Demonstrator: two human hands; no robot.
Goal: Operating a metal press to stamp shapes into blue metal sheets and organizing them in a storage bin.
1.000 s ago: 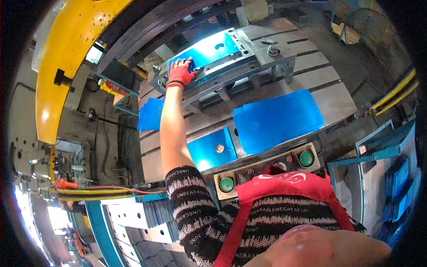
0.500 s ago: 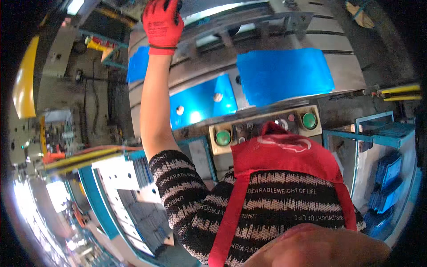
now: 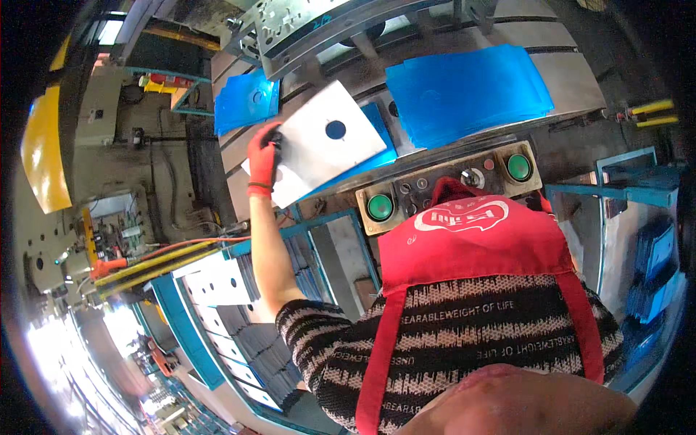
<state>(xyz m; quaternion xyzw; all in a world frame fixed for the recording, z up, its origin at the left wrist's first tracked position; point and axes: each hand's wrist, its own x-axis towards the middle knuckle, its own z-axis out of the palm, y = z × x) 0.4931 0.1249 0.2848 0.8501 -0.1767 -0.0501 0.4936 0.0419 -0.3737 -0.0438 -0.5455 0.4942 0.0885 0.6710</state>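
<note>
My left hand (image 3: 264, 156), in a red glove with dark fingertips, grips the left edge of a white-faced flat plate (image 3: 326, 145) with round holes. The plate is tilted above a blue-faced sheet (image 3: 383, 138), which shows along its right and lower edges. Just beyond the hand lies a small stack of blue sheets (image 3: 246, 105) on the machine bed. A larger stack of blue sheets (image 3: 467, 94) sits to the right. Of my right hand, at most a small red patch shows beside my red apron's right edge; its fingers are hidden.
A control box (image 3: 453, 185) with green buttons at both ends stands before the bed (image 3: 565, 72). The metal die (image 3: 304, 29) rises at the back. Plates stand in a blue-framed rack (image 3: 174, 326) on the left; another blue-framed rack (image 3: 616, 190) is at the right.
My left hand has come back toward me from the die and now holds the white-faced plate. That plate now covers much of the blue sheet with holes.
</note>
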